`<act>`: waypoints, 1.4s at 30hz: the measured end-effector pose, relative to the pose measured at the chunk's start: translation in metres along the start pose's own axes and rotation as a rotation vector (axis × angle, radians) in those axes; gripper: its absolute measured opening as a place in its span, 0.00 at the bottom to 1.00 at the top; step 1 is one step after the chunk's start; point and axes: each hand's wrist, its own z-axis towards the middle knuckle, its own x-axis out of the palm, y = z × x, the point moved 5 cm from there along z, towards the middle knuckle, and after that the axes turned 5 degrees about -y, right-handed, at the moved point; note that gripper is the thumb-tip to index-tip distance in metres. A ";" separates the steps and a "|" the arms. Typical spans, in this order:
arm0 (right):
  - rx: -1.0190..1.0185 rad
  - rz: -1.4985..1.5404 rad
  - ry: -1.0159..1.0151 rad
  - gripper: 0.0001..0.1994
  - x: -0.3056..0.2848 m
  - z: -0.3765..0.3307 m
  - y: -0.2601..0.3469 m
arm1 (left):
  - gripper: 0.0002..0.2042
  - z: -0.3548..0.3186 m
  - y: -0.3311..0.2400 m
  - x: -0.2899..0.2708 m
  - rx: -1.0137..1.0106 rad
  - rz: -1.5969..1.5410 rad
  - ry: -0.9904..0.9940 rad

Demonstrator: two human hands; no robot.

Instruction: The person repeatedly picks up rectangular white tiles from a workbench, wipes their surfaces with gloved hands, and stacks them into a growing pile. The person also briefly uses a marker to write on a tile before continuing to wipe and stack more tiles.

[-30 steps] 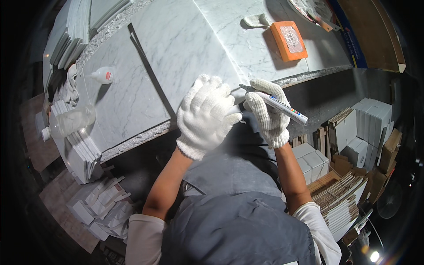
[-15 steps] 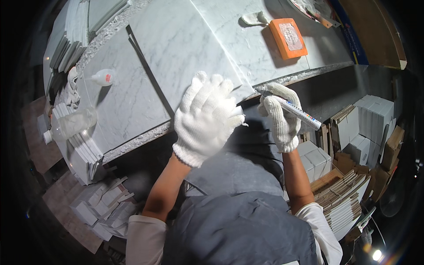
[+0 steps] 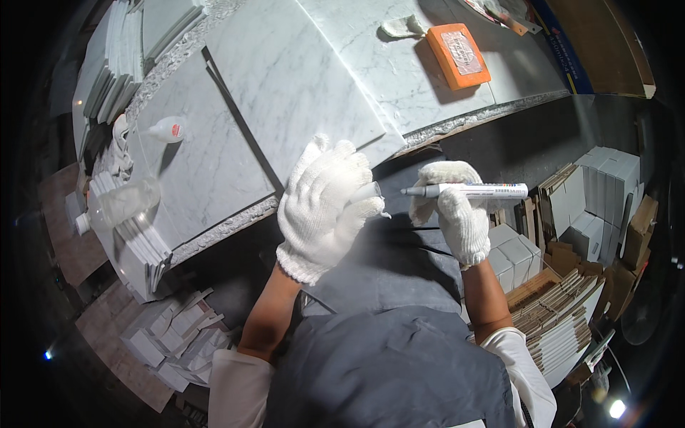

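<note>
Marker (image 3: 492, 191) and cap (image 3: 367, 192) face each other, just off the worktop (image 3: 207, 164)'s front edge.
From where I stand, the right hand (image 3: 464, 222) grips the marker between gloved fingers, its long axis running crosswise, tip pointing left at the cap, which the left hand (image 3: 322, 210) pinches beside its thumb, open end toward the tip. They're near, roughly in line, apart. The left glove's other fingers lie loosely together; whether they touch the worktop, I can't tell.

My head-worn left fisheye, upright, looking down from close above, over my grey apron (image 3: 389, 364), to my left hand (image 3: 320, 207) and right hand (image 3: 464, 221), marble slabs (image 3: 285, 71) beyond.
</note>
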 end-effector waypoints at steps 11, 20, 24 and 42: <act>0.132 -0.023 0.064 0.24 0.014 -0.007 0.008 | 0.14 -0.008 -0.008 0.013 -0.169 -0.220 0.102; 0.214 -0.165 0.062 0.21 0.018 -0.013 0.012 | 0.16 -0.030 -0.009 0.023 -0.738 -0.647 0.297; 0.198 -0.117 0.085 0.26 0.014 -0.016 0.016 | 0.17 -0.029 -0.014 0.019 -0.771 -0.709 0.318; 0.025 -0.264 0.117 0.10 0.046 0.012 0.012 | 0.24 -0.014 -0.022 0.000 -0.135 0.048 0.007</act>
